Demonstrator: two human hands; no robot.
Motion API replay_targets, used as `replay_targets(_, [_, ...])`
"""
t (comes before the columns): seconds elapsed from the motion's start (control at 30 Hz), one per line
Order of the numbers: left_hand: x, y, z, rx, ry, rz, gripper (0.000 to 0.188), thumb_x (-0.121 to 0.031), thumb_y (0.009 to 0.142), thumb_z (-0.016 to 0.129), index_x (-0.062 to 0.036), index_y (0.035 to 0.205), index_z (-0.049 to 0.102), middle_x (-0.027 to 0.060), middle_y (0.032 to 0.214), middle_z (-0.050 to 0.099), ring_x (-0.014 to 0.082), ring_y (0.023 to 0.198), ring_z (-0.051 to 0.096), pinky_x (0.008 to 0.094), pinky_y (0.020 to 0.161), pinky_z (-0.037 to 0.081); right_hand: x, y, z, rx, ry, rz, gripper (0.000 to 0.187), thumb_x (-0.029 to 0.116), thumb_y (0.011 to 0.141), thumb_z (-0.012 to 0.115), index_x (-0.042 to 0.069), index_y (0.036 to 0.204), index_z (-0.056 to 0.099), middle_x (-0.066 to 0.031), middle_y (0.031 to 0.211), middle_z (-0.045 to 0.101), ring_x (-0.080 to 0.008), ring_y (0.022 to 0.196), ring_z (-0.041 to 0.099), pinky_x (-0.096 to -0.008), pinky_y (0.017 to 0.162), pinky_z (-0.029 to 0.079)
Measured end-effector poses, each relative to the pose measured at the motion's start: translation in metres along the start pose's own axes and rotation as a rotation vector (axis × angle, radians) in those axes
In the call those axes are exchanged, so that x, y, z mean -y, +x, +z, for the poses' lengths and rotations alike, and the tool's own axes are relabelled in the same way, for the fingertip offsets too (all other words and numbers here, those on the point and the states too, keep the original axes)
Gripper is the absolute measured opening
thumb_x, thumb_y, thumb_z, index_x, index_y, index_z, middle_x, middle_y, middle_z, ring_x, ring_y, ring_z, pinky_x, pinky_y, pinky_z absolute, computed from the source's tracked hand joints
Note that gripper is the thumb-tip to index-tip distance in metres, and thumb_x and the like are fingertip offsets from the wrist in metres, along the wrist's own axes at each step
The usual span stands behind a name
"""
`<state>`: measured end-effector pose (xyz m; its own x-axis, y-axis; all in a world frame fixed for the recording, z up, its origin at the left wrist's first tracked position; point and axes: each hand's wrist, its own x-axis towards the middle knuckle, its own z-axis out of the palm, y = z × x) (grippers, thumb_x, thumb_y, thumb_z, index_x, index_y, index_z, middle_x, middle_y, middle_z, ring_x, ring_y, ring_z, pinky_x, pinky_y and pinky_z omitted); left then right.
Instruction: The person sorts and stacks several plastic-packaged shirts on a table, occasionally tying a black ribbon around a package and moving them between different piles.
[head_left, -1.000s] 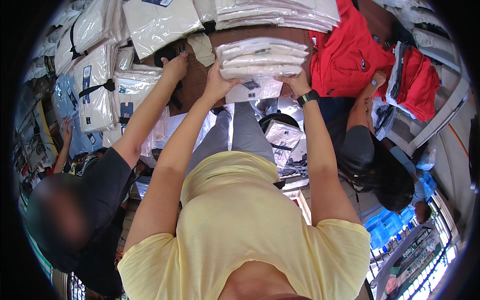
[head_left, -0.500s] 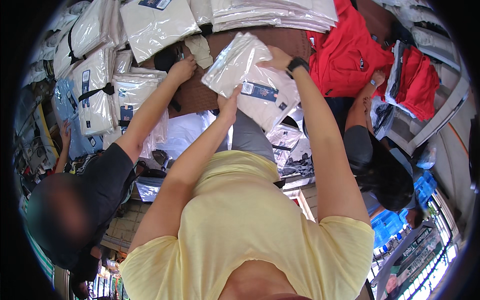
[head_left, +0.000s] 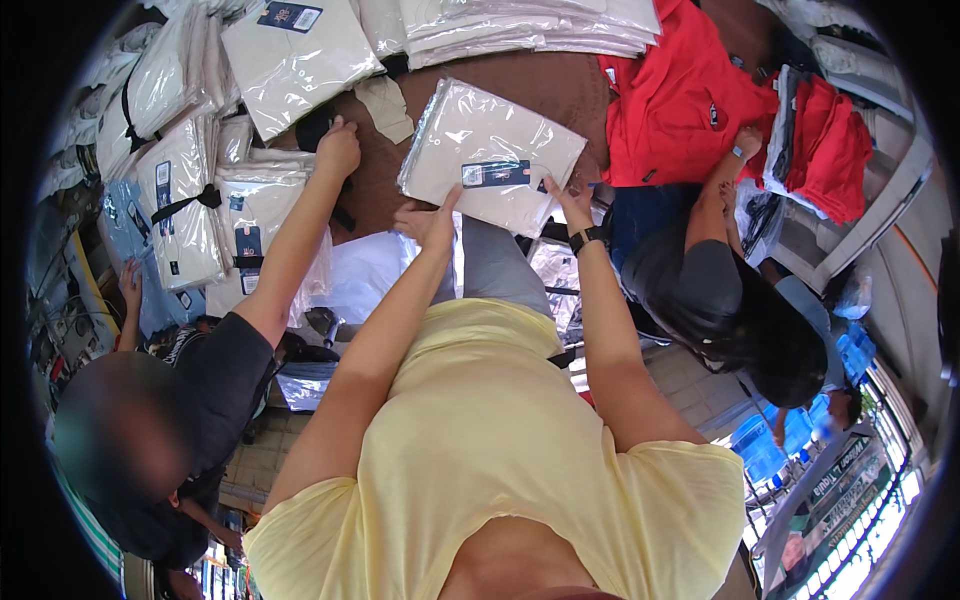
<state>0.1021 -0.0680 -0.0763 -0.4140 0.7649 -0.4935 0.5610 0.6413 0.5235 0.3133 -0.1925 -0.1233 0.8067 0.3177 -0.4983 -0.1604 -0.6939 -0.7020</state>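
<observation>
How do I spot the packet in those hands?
Find the brown surface, top. At its near edge, left hand and right hand hold a clear-wrapped cream packet with a blue label. Unlike nearby cream stacks, both hands hold it.

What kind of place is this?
Probably a clothes packing workroom: there's a clear packet of folded cream clothing near the top middle, a similar bundle tied with a black strip on the left, and red clothing on the right.

A flat stack of folded cream garments in glossy clear plastic [head_left: 495, 135], navy rectangular label [head_left: 496, 173] facing up, slants askew over the brown tabletop's [head_left: 560, 85] near edge.
</observation>
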Motion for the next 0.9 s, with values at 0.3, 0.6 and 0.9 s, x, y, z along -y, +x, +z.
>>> replay_targets(0.3, [-0.072, 0.099, -0.002, 0.442, 0.295, 0.625, 0.094, -0.062, 0.069, 0.07, 0.0052, 0.129, 0.041, 0.03, 0.127, 0.04, 0.0394, 0.126, 0.035, 0.0455, 0.105, 0.029, 0.043, -0.002, 0.027, 0.526, 0.216, 0.004, 0.045, 0.025, 0.073, 0.081, 0.0, 0.107, 0.063, -0.0071, 0.103, 0.066, -0.0144, 0.088, 0.063, -0.027, 0.079, 0.05])
replay_targets(0.6, [-0.086, 0.109, -0.002, 0.934, 0.023, 0.225, 0.095, -0.041, 0.06, 0.084, 0.0017, 0.132, 0.04, 0.0172, 0.117, 0.059, 0.0275, 0.107, 0.059, 0.0374, 0.09, 0.048, 0.054, 0.0, 0.03, 0.557, 0.447, 0.347, 0.051, 0.017, 0.073, 0.08, 0.0, 0.116, 0.057, -0.0087, 0.109, 0.063, -0.0196, 0.101, 0.06, -0.033, 0.085, 0.049])
replay_targets(0.9, [-0.079, 0.048, -0.06, 0.743, -0.417, 0.651, 0.072, -0.015, 0.056, 0.09, -0.0029, 0.111, 0.044, 0.0109, 0.103, 0.063, 0.0215, 0.097, 0.061, 0.0317, 0.087, 0.047, 0.104, -0.015, -0.02, 0.566, 0.301, -0.328, 0.053, 0.006, 0.064, 0.084, 0.0, 0.11, 0.058, -0.0092, 0.106, 0.064, -0.0196, 0.096, 0.061, -0.0314, 0.086, 0.049])
